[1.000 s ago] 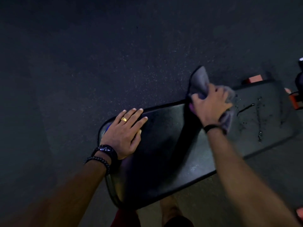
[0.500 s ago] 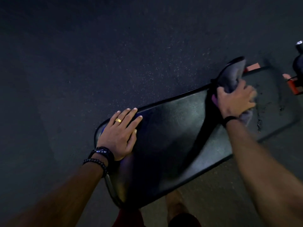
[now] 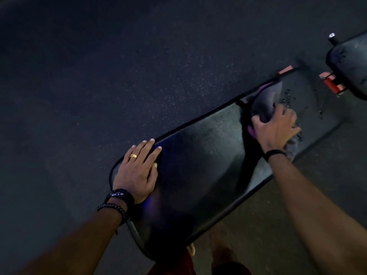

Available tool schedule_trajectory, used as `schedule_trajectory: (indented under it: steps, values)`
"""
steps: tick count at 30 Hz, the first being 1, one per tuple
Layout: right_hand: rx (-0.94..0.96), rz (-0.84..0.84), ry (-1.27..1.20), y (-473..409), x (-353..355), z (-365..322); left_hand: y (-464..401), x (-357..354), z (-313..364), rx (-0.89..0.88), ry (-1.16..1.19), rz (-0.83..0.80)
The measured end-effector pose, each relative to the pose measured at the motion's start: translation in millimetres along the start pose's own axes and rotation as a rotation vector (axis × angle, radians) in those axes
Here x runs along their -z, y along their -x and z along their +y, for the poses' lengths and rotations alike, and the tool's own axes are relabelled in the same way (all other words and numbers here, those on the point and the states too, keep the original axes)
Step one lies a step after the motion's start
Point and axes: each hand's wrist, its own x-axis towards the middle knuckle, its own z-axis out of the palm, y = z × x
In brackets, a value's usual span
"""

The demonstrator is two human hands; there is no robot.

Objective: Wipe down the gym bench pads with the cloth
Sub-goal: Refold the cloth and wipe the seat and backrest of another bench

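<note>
A long black bench pad (image 3: 208,171) runs diagonally from lower left to upper right. My left hand (image 3: 137,171) lies flat on its near left end, fingers straight. My right hand (image 3: 277,127) grips a grey cloth (image 3: 267,99) bunched under the fingers and presses it on the pad's far part. Part of the cloth sticks out toward the pad's far edge. Water drops (image 3: 287,100) sit on the pad just beyond the cloth.
A second black pad (image 3: 349,62) lies at the upper right, with a red frame bracket (image 3: 332,84) between the two pads. Dark speckled rubber floor (image 3: 119,76) surrounds the bench. My leg (image 3: 222,257) shows below the pad's near edge.
My right hand slid the cloth along the pad toward its far right end, over wet streaks there. The left hand stayed flat on the near end. The second pad came into view.
</note>
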Motion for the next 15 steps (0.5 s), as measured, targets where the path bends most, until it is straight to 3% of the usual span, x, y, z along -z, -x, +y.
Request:
schedule_trajectory:
  steps: [2,6,9,11,15]
  values:
    - [0.078,-0.041,-0.025,56.6,6.5,-15.0,1.1,0.4,0.1,-0.003,-0.004,-0.001]
    - [0.449,-0.18,-0.087,215.3,29.3,-20.1,1.8,-0.8,0.5,-0.017,0.001,0.005]
    - [0.544,-0.161,-0.132,219.3,32.8,10.3,3.8,-0.6,4.1,-0.011,0.017,0.003]
    - [0.362,-0.073,-0.062,165.8,21.6,27.5,2.7,1.9,2.3,-0.003,0.023,0.014]
    - [-0.35,0.08,-0.164,46.0,13.1,56.1,-2.8,4.9,-1.1,-0.004,0.009,0.03]
